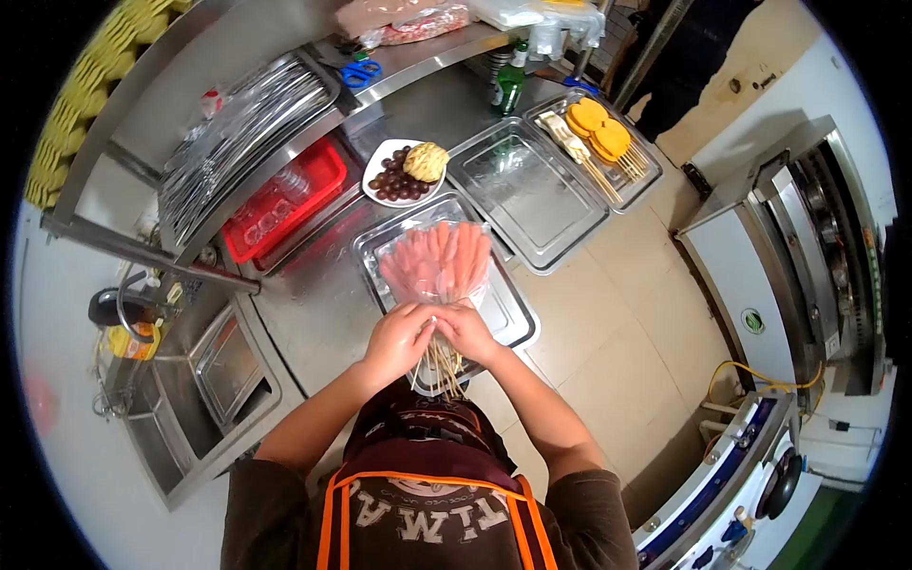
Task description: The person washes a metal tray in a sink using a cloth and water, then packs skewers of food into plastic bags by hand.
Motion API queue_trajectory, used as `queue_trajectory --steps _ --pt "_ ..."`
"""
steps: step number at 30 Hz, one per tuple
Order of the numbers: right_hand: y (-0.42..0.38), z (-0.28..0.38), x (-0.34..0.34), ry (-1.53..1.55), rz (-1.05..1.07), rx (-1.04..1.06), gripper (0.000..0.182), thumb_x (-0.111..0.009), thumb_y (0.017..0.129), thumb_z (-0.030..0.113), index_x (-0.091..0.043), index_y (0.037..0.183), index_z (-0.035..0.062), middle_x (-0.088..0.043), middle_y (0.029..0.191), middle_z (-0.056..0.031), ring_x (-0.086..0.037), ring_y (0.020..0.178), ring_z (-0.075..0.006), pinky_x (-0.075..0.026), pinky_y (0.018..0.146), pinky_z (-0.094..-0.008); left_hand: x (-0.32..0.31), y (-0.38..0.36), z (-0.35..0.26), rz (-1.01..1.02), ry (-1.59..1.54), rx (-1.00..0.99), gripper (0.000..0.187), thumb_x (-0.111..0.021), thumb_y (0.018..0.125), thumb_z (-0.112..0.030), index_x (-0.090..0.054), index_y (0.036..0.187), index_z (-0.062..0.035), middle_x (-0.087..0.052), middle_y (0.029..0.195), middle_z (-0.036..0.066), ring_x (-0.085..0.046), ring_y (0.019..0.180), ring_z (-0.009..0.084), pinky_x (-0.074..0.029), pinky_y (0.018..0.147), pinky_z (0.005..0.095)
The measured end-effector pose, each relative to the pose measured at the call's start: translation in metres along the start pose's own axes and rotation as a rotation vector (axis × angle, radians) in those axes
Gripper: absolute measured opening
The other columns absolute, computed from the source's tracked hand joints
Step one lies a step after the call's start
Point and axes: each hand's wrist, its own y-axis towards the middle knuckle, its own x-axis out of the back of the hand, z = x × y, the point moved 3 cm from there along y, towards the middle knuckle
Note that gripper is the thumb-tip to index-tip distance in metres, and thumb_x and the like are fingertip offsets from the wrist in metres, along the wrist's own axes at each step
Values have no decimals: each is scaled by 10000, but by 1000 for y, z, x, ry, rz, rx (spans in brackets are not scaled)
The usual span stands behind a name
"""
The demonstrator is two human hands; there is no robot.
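Note:
A clear plastic bag of pink sausage skewers lies over a metal tray in front of me. The skewers fan out at the far end, and their bamboo sticks poke out toward my body. My left hand is closed around the gathered neck of the bag from the left. From the right, my right hand closes on the same neck, thumbs and fingers meeting over the sticks. What exactly lies between the fingertips is hidden.
Beyond the tray stands a white plate with grapes and a pale yellow fruit. To the right are another metal tray and one with orange round skewers. A green bottle stands behind; a sink is at left.

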Motion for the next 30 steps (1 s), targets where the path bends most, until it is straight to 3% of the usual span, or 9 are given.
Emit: queue_trajectory --steps 5,7,9,14,17,19,23,25,30 --pt "0 4 3 -50 60 -59 220 -547 824 157 -576 1031 87 -617 872 -140 -583 815 -322 -410 762 -406 5 17 12 -92 -105 -52 336 -581 766 -30 -561 1100 -53 -597 1004 124 -567 946 299 -432 858 361" --pt "-1 5 1 -44 82 -108 160 -532 842 163 -582 961 68 -608 845 -137 -576 805 -324 -403 781 -412 4 17 24 -14 -166 -57 369 -573 771 -14 -560 1137 -61 -591 1045 123 -566 979 288 -431 882 350" --pt "1 6 1 24 -43 -45 142 -505 869 165 -590 888 53 -604 807 -141 -568 760 -336 -419 734 -392 -6 15 40 247 -244 -42 380 -578 771 1 -560 1144 -69 -593 1036 124 -571 962 277 -449 843 334" --pt "0 -1 0 375 95 -364 348 -388 958 275 -585 805 32 -559 685 -70 -526 656 -178 -425 670 -304 -6 17 55 118 -178 -119 169 -615 760 -35 -630 928 -37 -633 854 96 -606 773 273 -484 682 335" --pt "-4 -10 -4 333 95 -408 346 -424 950 298 -616 876 20 -573 697 -37 -504 627 -135 -430 635 -288 -4 18 55 79 -135 -95 98 -635 730 -33 -630 827 -36 -623 760 68 -593 645 216 -476 597 310" --pt "-4 -6 -1 610 -49 -624 356 -445 941 314 -640 893 19 -584 712 -9 -513 668 -114 -428 647 -263 -1 15 65 73 -228 57 99 -643 708 -32 -619 804 -35 -594 715 62 -557 587 159 -455 555 274" --pt "4 -7 6 639 -89 -488 331 -484 926 312 -661 933 33 -591 736 19 -527 730 -90 -433 686 -243 -3 2 64 118 -347 -18 94 -642 703 -20 -611 792 -30 -575 700 53 -524 568 128 -434 543 251" --pt "3 -13 6 552 143 -559 276 -539 902 280 -664 957 40 -615 768 8 -545 771 -86 -441 730 -235 -4 3 60 104 -379 19 89 -643 708 -22 -609 791 -26 -579 705 46 -527 571 135 -436 547 253" --pt "5 -7 19 520 205 -470 184 -614 850 192 -672 944 45 -649 812 -20 -562 796 -87 -447 757 -243 -8 15 59 126 -451 -57 77 -594 778 -51 -610 850 -30 -606 813 79 -582 698 186 -457 611 283"
